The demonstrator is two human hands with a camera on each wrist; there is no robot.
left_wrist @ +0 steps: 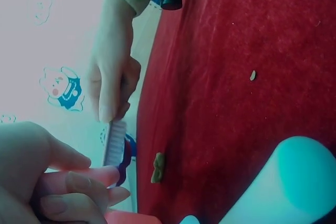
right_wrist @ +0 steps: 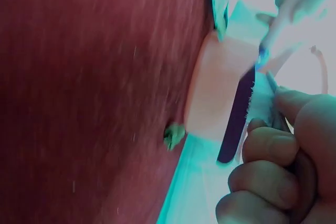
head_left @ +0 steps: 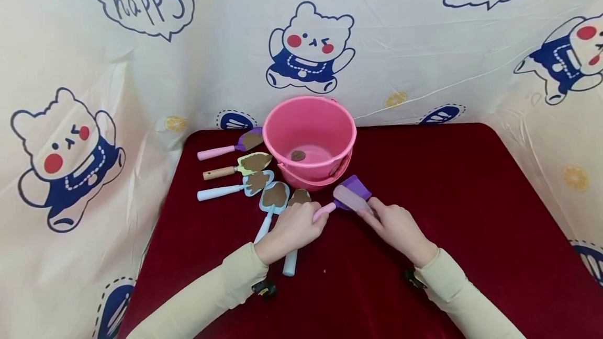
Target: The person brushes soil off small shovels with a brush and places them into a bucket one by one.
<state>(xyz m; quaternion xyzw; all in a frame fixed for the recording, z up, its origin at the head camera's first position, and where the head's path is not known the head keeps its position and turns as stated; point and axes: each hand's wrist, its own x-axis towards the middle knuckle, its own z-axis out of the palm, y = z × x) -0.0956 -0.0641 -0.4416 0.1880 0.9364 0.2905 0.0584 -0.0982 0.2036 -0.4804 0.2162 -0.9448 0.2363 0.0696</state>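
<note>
My left hand [head_left: 297, 224] grips the pink handle of a small toy shovel with a purple blade [head_left: 360, 187], held just in front of the pink bucket [head_left: 308, 179]. From the right, my right hand [head_left: 398, 226] holds a brush [head_left: 350, 199] with pale bristles across that blade. In the left wrist view the bristles [left_wrist: 116, 140] lie along the purple edge; whether they touch it I cannot tell. The right wrist view has the dark purple blade [right_wrist: 237, 119] beside the curled right fingers. Part of the brush handle is hidden inside the right hand.
Several toy shovels with brown-coated blades lie left of the bucket, among them a green one [head_left: 254, 162] and a light blue one [head_left: 275, 198]. Another brown-coated blade [head_left: 300, 195] is partly behind my left hand. A brown lump [head_left: 298, 156] sits inside the bucket. Dark red cloth [head_left: 447, 171] covers the table.
</note>
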